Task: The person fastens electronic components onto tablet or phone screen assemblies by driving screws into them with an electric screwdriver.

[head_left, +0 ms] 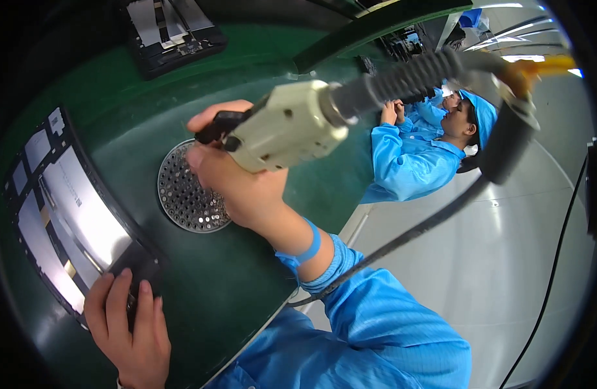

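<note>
My right hand [237, 178] is closed around a cream-coloured electric screwdriver [288, 126] with a black lever. It hovers over a round metal screw tray [193, 188] full of small holes, some with shiny screws in them. The tool's tip is hidden from me. At the lower left, my left hand [133, 324] rests with its fingers stretched out on the near corner of an opened tablet-like device [84, 207]. The device's inside faces up, showing silvery battery panels in a black frame.
A second opened device [172, 32] lies on the green table mat [240, 279] at the far left. A dark cable [402, 243] hangs across my right sleeve. Co-workers in blue [418, 152] sit along the bench at the right. A green bar [376, 32] runs along the back.
</note>
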Tool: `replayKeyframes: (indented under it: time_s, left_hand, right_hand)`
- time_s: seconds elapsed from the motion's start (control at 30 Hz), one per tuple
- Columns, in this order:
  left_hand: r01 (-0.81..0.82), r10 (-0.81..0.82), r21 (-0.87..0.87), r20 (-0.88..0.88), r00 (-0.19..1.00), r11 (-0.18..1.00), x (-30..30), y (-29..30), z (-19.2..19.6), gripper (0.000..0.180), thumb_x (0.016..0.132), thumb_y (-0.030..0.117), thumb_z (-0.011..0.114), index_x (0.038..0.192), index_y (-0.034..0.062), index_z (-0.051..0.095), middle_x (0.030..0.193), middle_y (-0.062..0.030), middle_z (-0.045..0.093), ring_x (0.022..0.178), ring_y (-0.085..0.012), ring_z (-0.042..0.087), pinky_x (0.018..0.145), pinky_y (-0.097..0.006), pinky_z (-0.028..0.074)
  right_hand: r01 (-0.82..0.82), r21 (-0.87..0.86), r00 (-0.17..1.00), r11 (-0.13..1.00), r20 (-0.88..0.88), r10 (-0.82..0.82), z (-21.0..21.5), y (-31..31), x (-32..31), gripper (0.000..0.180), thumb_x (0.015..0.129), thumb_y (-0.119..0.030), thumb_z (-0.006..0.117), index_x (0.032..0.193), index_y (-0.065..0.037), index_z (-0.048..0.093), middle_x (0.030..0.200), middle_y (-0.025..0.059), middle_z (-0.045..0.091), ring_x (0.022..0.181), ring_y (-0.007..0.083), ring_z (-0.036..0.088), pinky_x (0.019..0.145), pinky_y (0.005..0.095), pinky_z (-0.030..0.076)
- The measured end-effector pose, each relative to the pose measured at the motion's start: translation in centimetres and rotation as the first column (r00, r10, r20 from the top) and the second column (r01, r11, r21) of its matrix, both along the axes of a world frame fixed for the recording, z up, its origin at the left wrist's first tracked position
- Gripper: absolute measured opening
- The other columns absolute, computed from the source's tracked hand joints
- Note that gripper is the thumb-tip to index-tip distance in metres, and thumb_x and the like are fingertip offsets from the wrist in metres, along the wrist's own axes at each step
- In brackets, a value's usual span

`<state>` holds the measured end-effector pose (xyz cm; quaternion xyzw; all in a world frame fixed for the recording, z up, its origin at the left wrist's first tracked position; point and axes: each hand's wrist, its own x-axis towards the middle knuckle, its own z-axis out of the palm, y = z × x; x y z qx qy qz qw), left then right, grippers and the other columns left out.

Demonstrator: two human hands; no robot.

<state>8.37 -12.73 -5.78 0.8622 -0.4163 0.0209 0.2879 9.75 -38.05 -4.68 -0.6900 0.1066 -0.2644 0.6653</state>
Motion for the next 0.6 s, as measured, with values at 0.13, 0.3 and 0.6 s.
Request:
replayKeyframes:
  time_s: [0.13,0.3,0.6]
  left_hand:
    - [0.070,-0.065,-0.047,0.105,0.992,0.996,1.4,-0.4,0.3,0.020,0.087,0.009,0.070,0.106,0.0050,0.070,0.113,-0.0150,0.067,0.099,-0.0350,0.062,0.084,-0.044,0.052]
    - [0.085,-0.082,-0.029,0.094,0.992,0.996,1.4,-0.5,-0.1,0.015,0.090,0.015,0.071,0.101,0.0044,0.072,0.113,-0.0132,0.067,0.101,-0.0333,0.061,0.085,-0.044,0.053]
    - [0.101,-0.101,0.011,0.036,0.994,0.995,1.7,-1.6,1.3,0.014,0.090,0.016,0.071,0.096,0.0040,0.074,0.110,-0.0134,0.069,0.097,-0.0317,0.062,0.082,-0.040,0.055]
  right_hand:
    - [-0.013,-0.215,1.000,0.976,-0.022,0.008,0.5,-0.3,-0.6,0.032,0.075,0.010,0.068,0.104,-0.001,0.060,0.089,0.0086,0.064,0.073,0.0107,0.060,0.064,0.0237,0.049]
    - [-0.200,-0.253,0.975,0.946,-0.143,0.168,2.0,-1.4,-1.6,0.032,0.080,0.011,0.065,0.109,0.001,0.056,0.087,0.0112,0.064,0.077,0.0149,0.061,0.069,0.0284,0.050]
    - [-0.279,-0.236,0.938,0.931,0.142,0.317,0.9,-3.4,-1.1,0.039,0.069,0.013,0.062,0.107,0.009,0.055,0.066,0.0148,0.056,0.052,0.0200,0.052,0.050,0.0326,0.043]
